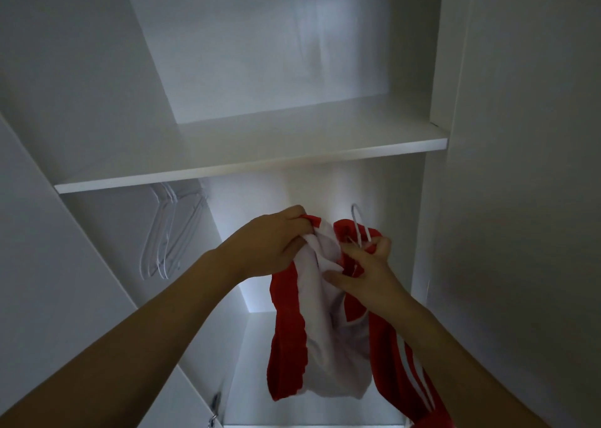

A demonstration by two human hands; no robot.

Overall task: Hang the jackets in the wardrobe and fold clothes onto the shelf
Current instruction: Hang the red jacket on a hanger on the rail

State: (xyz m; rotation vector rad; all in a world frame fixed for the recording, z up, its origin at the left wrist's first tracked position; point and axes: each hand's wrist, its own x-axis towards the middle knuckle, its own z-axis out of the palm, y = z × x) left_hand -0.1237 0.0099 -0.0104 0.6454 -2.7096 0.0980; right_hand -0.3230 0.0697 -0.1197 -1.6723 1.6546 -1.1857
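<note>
Gripping red jacket with left hand, right hand pinching hanger, inside wardrobe

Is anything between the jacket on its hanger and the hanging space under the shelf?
Nothing visible. The red and white jacket, on its hanger, hangs below the shelf; empty hangers hang off to the left.

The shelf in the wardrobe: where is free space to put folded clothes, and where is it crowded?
The shelf shows bare board from the left wall to the right wall. Below it, spare hangers crowd the left, and both hands hold the red and white jacket on its hanger in the middle.
</note>
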